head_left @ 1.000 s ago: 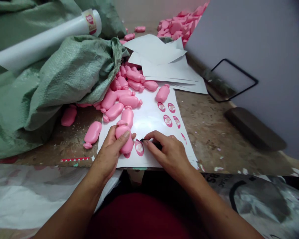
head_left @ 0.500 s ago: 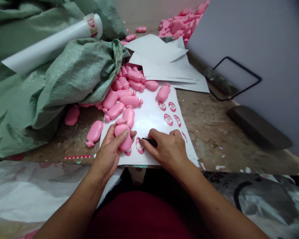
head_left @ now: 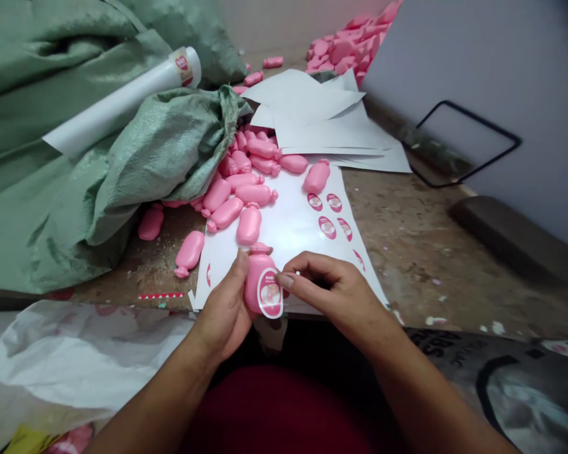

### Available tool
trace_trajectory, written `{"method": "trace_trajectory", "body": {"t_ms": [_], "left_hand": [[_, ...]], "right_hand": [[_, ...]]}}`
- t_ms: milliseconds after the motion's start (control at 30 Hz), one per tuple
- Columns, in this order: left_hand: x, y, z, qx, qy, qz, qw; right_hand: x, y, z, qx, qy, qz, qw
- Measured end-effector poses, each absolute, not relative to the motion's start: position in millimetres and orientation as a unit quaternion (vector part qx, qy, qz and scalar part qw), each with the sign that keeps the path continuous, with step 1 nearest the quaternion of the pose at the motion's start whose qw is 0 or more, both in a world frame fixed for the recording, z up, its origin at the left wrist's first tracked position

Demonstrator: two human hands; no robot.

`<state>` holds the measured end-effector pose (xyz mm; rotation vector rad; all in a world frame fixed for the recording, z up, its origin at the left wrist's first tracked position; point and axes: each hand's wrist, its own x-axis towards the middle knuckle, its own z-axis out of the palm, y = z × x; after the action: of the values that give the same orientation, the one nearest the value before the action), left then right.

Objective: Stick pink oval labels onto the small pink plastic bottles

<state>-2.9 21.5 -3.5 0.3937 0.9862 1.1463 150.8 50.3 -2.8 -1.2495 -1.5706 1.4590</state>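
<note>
My left hand [head_left: 224, 309] is closed round a small pink plastic bottle [head_left: 254, 277], its knobbed end pointing away from me. An oval pink-and-white sticker [head_left: 270, 297] lies over the right part of the bottle's face; how much of it is stuck down I cannot tell. At the sticker's right edge, my right hand [head_left: 334, 290] pinches with thumb and forefinger. No black tool shows in this hand now. Beneath both hands lies a white sticker sheet [head_left: 288, 230] with several oval stickers [head_left: 327, 227] along its right side.
More pink bottles [head_left: 262, 148] spill from a green woven sack [head_left: 170, 139] on the left, which carries a white roll [head_left: 123, 98]. Loose white sheets [head_left: 312, 113] lie behind. A pink heap [head_left: 350, 50] is at the back, and a grey panel [head_left: 492, 75] stands right.
A sticker now sits against the held bottle, pinched by my right hand. The black tool seen in that hand is out of sight. The bottle has come nearer and right.
</note>
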Motion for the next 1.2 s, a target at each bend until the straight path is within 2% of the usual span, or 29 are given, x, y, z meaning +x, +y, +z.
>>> {"method": "trace_trajectory", "body": {"t_ms": [633, 900, 1000, 1133, 1200], "left_hand": [[2, 16, -1, 0.172, 0.448, 0.521, 0.706], [-3, 12, -5, 0.233, 0.460, 0.493, 0.700], [-4, 12, -4, 0.239, 0.470, 0.480, 0.701], [-5, 14, 0, 0.218, 0.456, 0.470, 0.724], [-5, 14, 2, 0.209, 0.451, 0.465, 0.732]], "right_hand": [[150, 49, -10, -0.485, -0.597, 0.552, 0.321], [148, 46, -10, -0.487, -0.609, 0.538, 0.321], [149, 46, -10, -0.504, -0.641, 0.484, 0.316], [155, 47, -13, -0.549, -0.683, 0.337, 0.344], [159, 48, -16, -0.558, -0.677, 0.320, 0.357]]}}
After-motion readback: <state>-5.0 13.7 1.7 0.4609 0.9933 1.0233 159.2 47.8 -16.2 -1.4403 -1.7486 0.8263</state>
